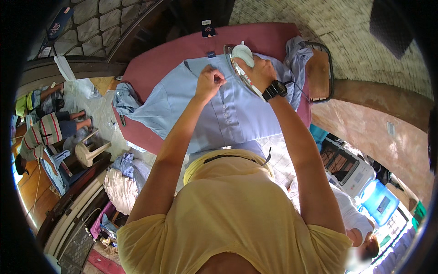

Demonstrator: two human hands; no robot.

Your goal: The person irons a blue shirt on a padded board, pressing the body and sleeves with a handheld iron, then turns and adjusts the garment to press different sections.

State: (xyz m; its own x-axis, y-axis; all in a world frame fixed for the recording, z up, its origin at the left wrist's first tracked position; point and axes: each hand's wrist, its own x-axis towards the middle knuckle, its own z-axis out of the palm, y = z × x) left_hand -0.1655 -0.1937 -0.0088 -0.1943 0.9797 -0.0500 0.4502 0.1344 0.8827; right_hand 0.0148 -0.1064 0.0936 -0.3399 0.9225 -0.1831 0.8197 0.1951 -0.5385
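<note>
A light blue shirt (228,109) lies spread on a maroon-covered ironing table (155,64), its collar toward the far edge. My left hand (209,81) is closed and pinches the shirt fabric near the collar and button placket. My right hand (260,73), with a black wristwatch, grips a white clothes iron (242,55) that rests on the shirt's upper right part. The iron's cord runs off to the right over the sleeve.
A metal iron rest (321,68) sits at the table's right end. A pile of clothes (125,178) and a small stool (89,153) are at the lower left. A person in a striped shirt lies at far left (43,132). Another person in white (356,219) stands at the lower right, near a blue water jug (378,201).
</note>
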